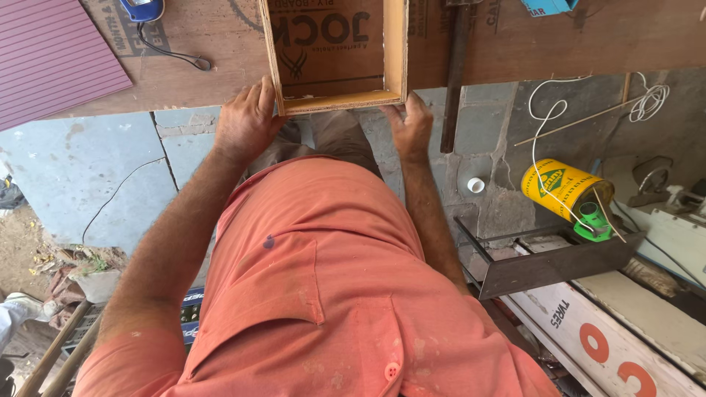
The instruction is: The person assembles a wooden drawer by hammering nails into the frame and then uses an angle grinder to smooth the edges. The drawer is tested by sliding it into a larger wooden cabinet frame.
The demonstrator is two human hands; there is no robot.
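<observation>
Fingers of the left hand (246, 121) curl round the near left corner of a shallow open box frame of pale plywood strips (397, 51), while the right hand (410, 126) presses its fingers together against the near right corner. The one frame lies at the near edge of a brown plywood workbench sheet (220, 59), printed lettering showing through its open middle. On the bench sit one ribbed maroon panel (51, 55), one blue tool with a black cord (141, 9) and one dark metal bar (454, 73). Below, a grey stone-slab floor (81, 165) carries one yellow tin with a green cap (562, 190), a loose white cord (548, 121) and one small white cap (476, 184).
</observation>
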